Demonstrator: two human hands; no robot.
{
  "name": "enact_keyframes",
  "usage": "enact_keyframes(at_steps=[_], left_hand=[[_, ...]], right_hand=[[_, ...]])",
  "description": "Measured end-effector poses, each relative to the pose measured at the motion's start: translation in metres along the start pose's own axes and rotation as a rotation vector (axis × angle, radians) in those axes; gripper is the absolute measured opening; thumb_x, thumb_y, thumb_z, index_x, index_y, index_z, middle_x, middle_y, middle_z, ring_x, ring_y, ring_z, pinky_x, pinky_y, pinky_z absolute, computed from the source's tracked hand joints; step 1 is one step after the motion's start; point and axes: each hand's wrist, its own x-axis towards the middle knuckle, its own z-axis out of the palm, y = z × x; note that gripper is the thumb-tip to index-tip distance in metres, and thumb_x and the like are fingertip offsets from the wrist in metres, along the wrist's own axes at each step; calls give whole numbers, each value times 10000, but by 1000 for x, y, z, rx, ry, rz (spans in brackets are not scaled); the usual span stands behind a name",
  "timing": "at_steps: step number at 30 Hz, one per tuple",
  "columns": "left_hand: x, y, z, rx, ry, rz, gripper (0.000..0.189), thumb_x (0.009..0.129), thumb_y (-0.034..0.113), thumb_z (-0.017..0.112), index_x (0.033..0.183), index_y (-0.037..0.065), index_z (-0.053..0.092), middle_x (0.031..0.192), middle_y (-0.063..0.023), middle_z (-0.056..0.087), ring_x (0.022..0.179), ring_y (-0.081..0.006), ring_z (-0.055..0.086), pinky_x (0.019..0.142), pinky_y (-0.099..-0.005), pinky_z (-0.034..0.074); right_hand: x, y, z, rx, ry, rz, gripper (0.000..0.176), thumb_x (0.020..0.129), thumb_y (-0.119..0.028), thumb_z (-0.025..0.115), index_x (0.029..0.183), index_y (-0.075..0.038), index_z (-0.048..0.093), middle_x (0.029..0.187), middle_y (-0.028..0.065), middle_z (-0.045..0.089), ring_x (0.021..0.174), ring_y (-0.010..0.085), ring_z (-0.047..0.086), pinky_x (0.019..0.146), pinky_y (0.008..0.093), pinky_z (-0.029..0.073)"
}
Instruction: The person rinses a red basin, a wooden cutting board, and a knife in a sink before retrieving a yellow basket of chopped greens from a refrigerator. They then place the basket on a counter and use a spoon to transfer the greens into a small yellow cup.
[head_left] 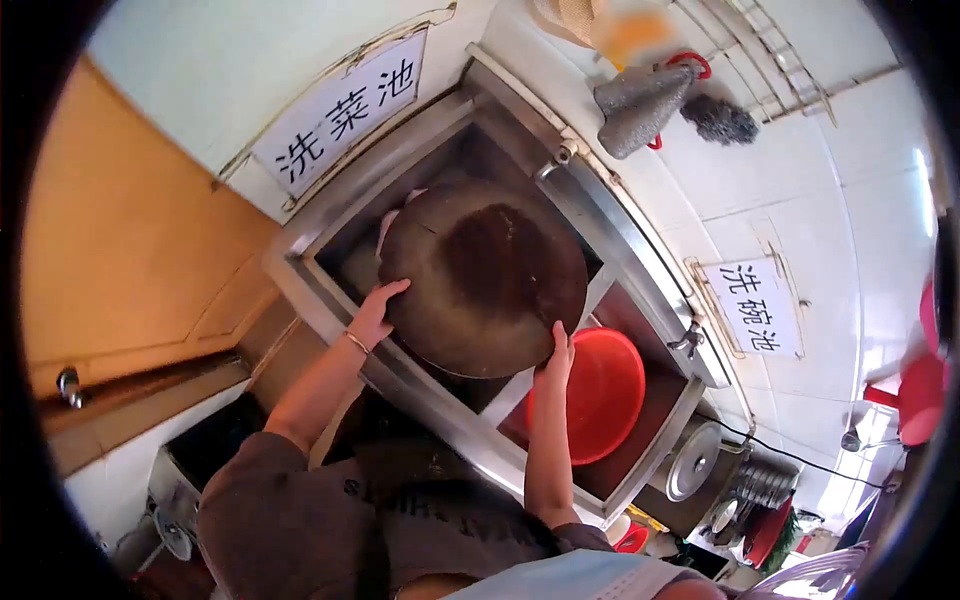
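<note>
A large round dark wok [430,290] is held over the left basin of the steel double sink [375,170], hiding most of that basin. Its middle is darker, with brownish, shiny metal around it. My left hand [374,312] grips the near left rim, thumb on top and the other fingers out of sight underneath. On the near right rim, my right hand [557,357] is closed the same way. Something pinkish [387,228] shows past the wok's far left edge, too little of it to name. A red plastic basin [615,395] stands in the right basin, behind my right forearm.
Two taps stick out from the wall side, one tap [560,158] by the left basin and another tap [688,340] by the right. A wire rack [745,55] hangs above. At left is an orange door [140,230]; a lidded pot [693,460] stands at lower right.
</note>
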Motion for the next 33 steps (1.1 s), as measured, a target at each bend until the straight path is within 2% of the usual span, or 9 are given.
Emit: enact_keyframes(at_steps=[11,13,14,16,19,22,25,29,33], left_hand=[[122,3,3,-4,112,-128,468,760,258,711,1155,68,545,1148,-81,581,1072,-224,542,943,-387,425],[127,1,14,-87,117,-119,477,759,287,713,1153,75,550,1153,-75,580,1074,-222,537,945,-383,418],[131,0,17,-163,109,-92,486,757,316,715,1152,83,554,1157,-69,578,1075,-220,532,946,-379,410],[138,-8,16,-138,179,-81,492,751,335,719,1146,91,558,1154,-67,577,1071,-224,530,941,-383,411],[149,-10,13,-148,207,-92,498,739,356,728,1133,100,564,1143,-60,576,1070,-229,522,934,-396,412],[160,-20,8,-169,199,-69,498,729,357,734,1123,101,568,1129,-53,576,1068,-231,515,931,-411,412],[167,-18,7,-146,238,-38,490,724,349,737,1113,101,570,1124,-50,575,1063,-231,513,925,-415,416],[182,-22,-7,-165,267,-92,467,716,335,743,1086,103,577,1099,-46,581,1034,-227,529,910,-402,426],[185,-12,2,-90,226,68,452,714,324,747,1072,105,579,1051,-33,593,985,-210,550,891,-379,438]], right_hand=[[104,8,14,-12,-5,72,472,864,-243,613,1263,-45,456,1194,92,544,1087,241,529,923,364,435],[124,11,3,-110,72,111,593,837,-245,651,1339,-60,397,1256,106,486,1128,255,480,939,366,404],[140,21,-17,-276,2,37,584,854,-218,637,1351,-48,382,1277,137,475,1182,251,441,970,375,375],[150,-1,-12,-1273,192,-658,554,873,-190,615,1346,-30,378,1257,169,479,1178,235,445,949,351,396],[171,-78,81,-934,30,-631,556,875,-215,611,1345,-24,383,1113,153,570,1024,217,556,795,318,487],[202,-116,171,-1469,-91,-636,411,884,-338,579,1154,-33,532,709,140,635,633,266,633,614,359,494],[236,-114,203,-1910,-244,-920,348,868,-367,584,978,-38,563,656,162,614,595,343,606,585,418,485],[243,-124,212,-2116,-468,-886,282,868,-310,577,884,-29,553,752,170,628,700,364,609,636,439,487],[233,-130,217,-2118,-670,-866,200,860,-192,564,988,-41,591,987,149,610,885,332,596,758,416,484]])
